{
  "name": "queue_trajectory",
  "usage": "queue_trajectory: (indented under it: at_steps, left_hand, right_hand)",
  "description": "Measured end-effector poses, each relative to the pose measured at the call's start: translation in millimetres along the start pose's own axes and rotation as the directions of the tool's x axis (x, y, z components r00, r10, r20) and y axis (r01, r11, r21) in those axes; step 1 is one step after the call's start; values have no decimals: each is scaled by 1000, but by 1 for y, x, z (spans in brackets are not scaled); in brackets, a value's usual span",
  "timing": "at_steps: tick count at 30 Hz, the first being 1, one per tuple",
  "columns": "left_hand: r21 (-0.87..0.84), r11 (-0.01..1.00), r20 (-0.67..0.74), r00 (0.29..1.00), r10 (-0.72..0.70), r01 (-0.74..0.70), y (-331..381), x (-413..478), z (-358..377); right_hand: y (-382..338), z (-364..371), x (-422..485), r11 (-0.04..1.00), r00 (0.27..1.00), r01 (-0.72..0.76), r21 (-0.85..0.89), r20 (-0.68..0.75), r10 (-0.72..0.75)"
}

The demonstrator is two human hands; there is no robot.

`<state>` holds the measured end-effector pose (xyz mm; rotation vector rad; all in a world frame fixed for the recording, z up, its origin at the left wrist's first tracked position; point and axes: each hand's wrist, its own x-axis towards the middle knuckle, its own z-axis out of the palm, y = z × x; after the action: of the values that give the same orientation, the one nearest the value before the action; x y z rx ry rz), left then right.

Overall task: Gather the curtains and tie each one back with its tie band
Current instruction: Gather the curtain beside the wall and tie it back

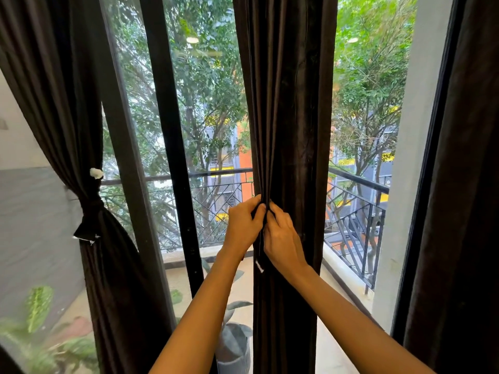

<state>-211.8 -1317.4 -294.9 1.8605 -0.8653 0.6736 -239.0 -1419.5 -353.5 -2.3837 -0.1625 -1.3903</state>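
Window (205,130) with dark frame is seen behind both hands, with a balcony railing (356,182) beyond the glass.

Three dark curtains are counted. The left curtain (54,103), well off to the left of the hands, is already gathered and cinched by its tie band (90,209); this one is judged done. The middle curtain (291,103) is bunched into a narrow column directly under the hands. The right curtain (464,184), far right of the hands, hangs loose and no band is seen on it; it is judged untouched.

Left hand (241,225) and right hand (282,238) are pressed together at the front of the middle curtain, fingers of both curled and pinching dark fabric between them. Whether a band end or a curtain fold is pinched cannot be told, being dark on dark.

A small white tag (259,265) hangs just below the hands, much like the one on the finished band, so a band is probably being fastened.

Progress: one tied, one in hand, one left.
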Motion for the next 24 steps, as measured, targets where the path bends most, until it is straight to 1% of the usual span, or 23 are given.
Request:
queue_trajectory:
  at_steps: [3, 7, 11, 15, 17, 20, 24]
  left_hand:
    - [-14, 1000, 26, 1000, -6, 6, 0, -2, 0]
    - [-6, 1000, 31, 999, -27, 27, 2, -4, 4]
    - [13, 998, -44, 997, -67, 68, 7, -5, 8]
    - [12, 998, -62, 996, -67, 68, 14, -8, 14]
    - [6, 998, -59, 996, -66, 66, 14, -9, 16]
    - [1, 997, -55, 995, -79, 79, 15, -11, 16]
    - [52, 994, -60, 994, -93, 97, 13, -8, 15]
  right_hand:
    - [0, -3, 1, 999, 999, -19, 29, 31, 19]
    - [2, -6, 0, 999, 998, 14, 52, 54, -17]
    - [1, -15, -4, 982, 997, -73, 175, 8, 73]
    - [4, -19, -10, 981, 1000, -12, 194, 11, 10]
    - [6, -21, -11, 975, 1000, -12, 223, 23, 8]
    - [11, -26, -12, 968, 997, -2, 250, 70, -15]
    - [16, -32, -16, 951, 987, 53, 305, 131, -97]
